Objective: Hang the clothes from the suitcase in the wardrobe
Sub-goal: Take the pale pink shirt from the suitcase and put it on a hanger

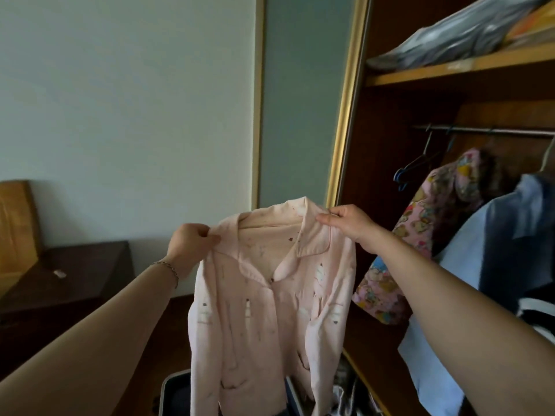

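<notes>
A pink shirt (270,295) is being held up by its shoulders in front of the wardrobe (390,145). It is being pinched by the closed fingers of the left hand (189,244) and the right hand (348,225). The suitcase (177,391) below is being mostly hidden by the shirt.

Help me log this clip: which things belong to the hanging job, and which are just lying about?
Job: pink shirt, left hand, right hand, suitcase, empty hangers, wardrobe rail.
Lying about: dark cabinet, wooden board, shelf bundle.
</notes>
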`<state>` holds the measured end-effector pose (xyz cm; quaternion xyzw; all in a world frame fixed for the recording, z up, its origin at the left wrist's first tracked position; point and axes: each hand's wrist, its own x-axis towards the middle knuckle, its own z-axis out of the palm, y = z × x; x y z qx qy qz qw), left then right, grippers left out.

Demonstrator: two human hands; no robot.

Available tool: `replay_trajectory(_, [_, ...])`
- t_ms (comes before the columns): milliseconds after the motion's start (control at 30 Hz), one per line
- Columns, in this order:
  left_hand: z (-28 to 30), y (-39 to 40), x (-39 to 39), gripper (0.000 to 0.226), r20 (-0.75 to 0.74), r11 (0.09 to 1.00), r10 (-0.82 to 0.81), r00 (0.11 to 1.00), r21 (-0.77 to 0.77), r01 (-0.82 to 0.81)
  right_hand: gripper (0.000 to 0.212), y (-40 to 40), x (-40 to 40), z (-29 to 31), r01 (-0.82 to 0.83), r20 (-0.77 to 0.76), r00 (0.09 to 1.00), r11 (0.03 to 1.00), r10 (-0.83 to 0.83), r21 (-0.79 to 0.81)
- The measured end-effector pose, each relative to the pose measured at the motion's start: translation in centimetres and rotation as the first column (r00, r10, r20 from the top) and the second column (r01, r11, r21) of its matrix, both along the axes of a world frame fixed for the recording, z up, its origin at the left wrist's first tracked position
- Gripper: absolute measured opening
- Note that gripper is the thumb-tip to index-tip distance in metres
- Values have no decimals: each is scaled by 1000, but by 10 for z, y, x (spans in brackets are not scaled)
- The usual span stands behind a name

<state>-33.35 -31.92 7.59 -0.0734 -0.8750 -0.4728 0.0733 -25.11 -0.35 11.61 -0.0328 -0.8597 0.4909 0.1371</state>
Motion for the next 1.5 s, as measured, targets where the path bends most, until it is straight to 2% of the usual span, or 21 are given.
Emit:
replay_trajectory(133, [8,21,-5,26,154,935,-124,980,349,64,62,18,-6,6,43,-3,999,998,-43,41])
replay_trajectory(267, [18,54,-10,13,190,912,-166,968,403,77,61,43,-17,11,61,26,998,988,-65,144])
replay_trajectory(333, [23,74,-10,39,176,935,-229,957,312,167,55,57,-24,17,35,64,997,983,-47,182])
replay_trajectory(367, [25,88,-10,42,148,952,-252,956,215,217,48,65,-28,20,23,97,994,981,-42,194])
replay_trajectory(433, [32,113,-10,28,69,961,-275,959,18,274,37,81,-36,28,-5,143,989,972,-29,236])
replay_trajectory(500, [35,135,-22,29,14,974,-224,974,-29,224,35,98,-47,35,-46,177,984,965,0,259])
replay_trajectory(567, [30,146,-36,38,14,992,-115,993,54,115,33,115,-59,41,-82,206,978,958,25,274])
replay_trajectory(700, [31,174,-53,60,124,906,-234,964,388,170,24,157,-82,49,-96,227,973,955,31,280])
replay_trajectory(800, [35,201,-69,43,99,813,-259,961,560,161,28,185,-97,50,-81,244,970,963,16,257])
replay_trajectory(900, [41,228,-79,37,52,758,-243,969,633,156,29,203,-110,52,-62,264,964,961,-12,269])
replay_trajectory(1067, [53,276,-91,32,6,692,-306,952,688,218,20,234,-119,46,32,294,949,964,-112,264])
replay_trajectory(1167, [63,298,-95,32,-21,672,-349,937,691,266,25,250,-121,43,93,299,939,962,-171,257])
replay_trajectory(1267, [73,314,-101,31,-42,661,-363,931,692,289,30,262,-116,44,127,325,925,965,-199,229])
replay_trajectory(1367, [79,330,-107,29,-45,636,-386,921,710,302,31,275,-115,44,202,340,913,973,-228,110])
replay_trajectory(1433, [79,336,-112,25,-40,626,-384,923,723,292,28,278,-121,42,329,269,916,942,-299,-73])
replay_trajectory(1500, [79,346,-117,25,-25,624,-386,922,729,282,25,285,-132,44,479,106,876,826,-470,-297])
